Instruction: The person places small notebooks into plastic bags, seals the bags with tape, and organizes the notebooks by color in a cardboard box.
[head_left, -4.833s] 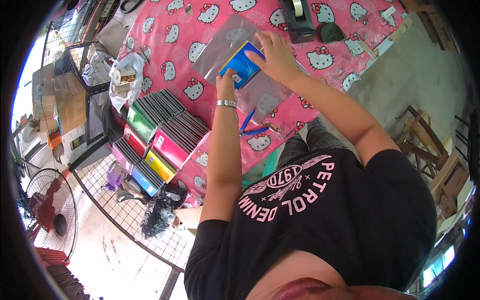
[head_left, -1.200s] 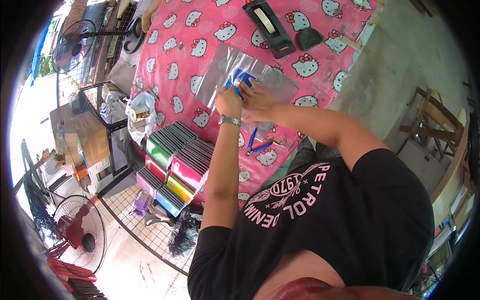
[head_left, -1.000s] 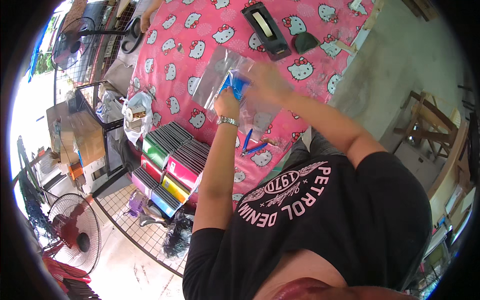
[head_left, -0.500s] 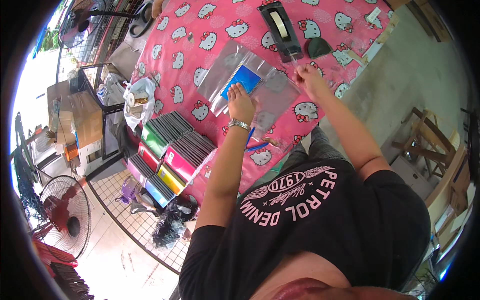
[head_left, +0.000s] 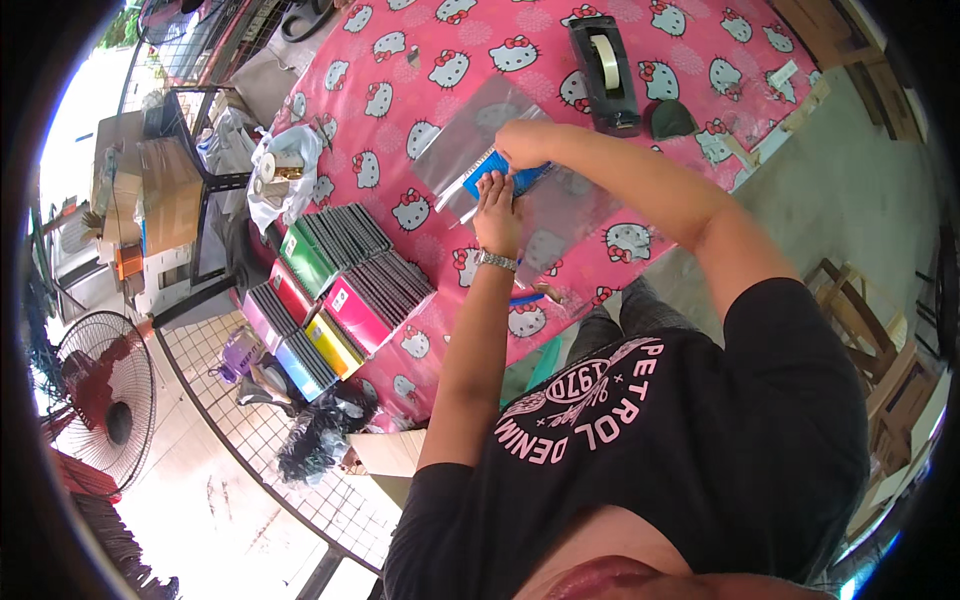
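A small blue spiral notebook (head_left: 479, 178) lies on clear plastic wrapping (head_left: 465, 120) on the table. My left hand (head_left: 497, 215) rests on the notebook's near part, fingers stretched out flat. Reaching across from the right, my right hand (head_left: 524, 145) is at the notebook's far edge with its fingers closed and bent down. What they hold, if anything, is hidden. Beyond my right forearm stands a black tape dispenser (head_left: 622, 108) with a pale roll of tape (head_left: 605, 62).
Stacked spiral notebooks (head_left: 375, 300) in several colours stand at the table's left edge, near a white plastic bag (head_left: 290, 170). A dark rounded object (head_left: 672, 120) sits beside the dispenser. A pink patterned cloth (head_left: 520, 85) covers the table. A fan (head_left: 105, 395) stands lower left.
My right hand has moved left from the dispenser's near end to the notebook's far edge. My left hand still lies on the notebook. The whole view has shifted slightly.
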